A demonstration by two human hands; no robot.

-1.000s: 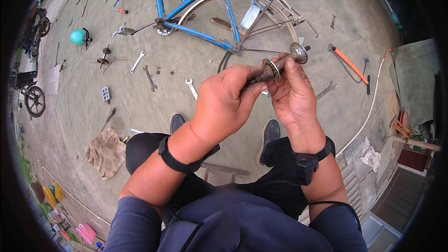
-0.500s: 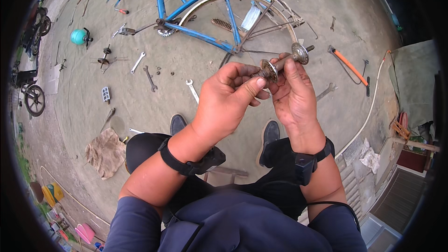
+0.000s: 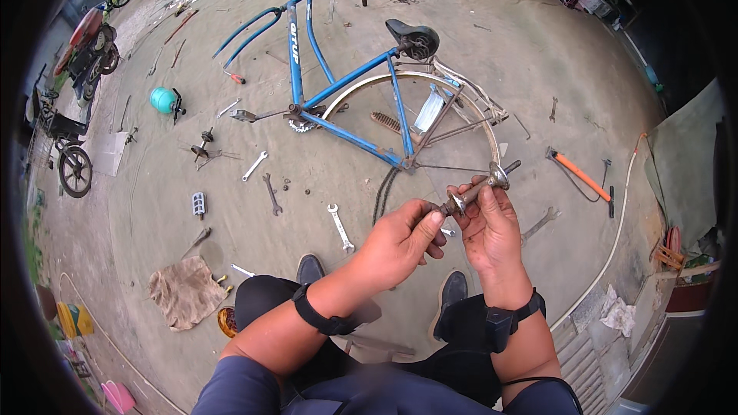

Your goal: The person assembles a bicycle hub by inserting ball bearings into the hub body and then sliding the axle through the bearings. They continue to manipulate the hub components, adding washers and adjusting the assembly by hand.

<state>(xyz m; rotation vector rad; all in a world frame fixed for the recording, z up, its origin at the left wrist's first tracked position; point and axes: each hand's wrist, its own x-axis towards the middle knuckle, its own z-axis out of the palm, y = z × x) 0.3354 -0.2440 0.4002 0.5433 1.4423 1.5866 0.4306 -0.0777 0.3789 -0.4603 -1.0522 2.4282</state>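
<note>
A greasy metal bicycle hub (image 3: 498, 177) with two round flanges and an axle lies across my hands, tilted up toward the right. My right hand (image 3: 494, 234) is closed around its barrel, with the thumb along the near side. At the lower left end, my left hand (image 3: 400, 244) pinches the axle between thumb and fingers; the exact part under the fingertips is hidden. Beyond the hands, a blue bicycle frame (image 3: 350, 138) lies on its side with a black saddle (image 3: 415, 38) and a bare, pale rear rim.
Several wrenches lie around, including an open-ended wrench (image 3: 338, 227) near my left shoe. An orange hacksaw (image 3: 582, 174) rests at the right. Toward the left are a pedal (image 3: 199, 205), another hub (image 3: 203, 144), a brown cloth (image 3: 187, 292) and a teal round container (image 3: 163, 100).
The view has tilted up, so the ground and hands sit lower in the picture and more of the bicycle shows. My left fingers have shifted on the hub's axle end.
</note>
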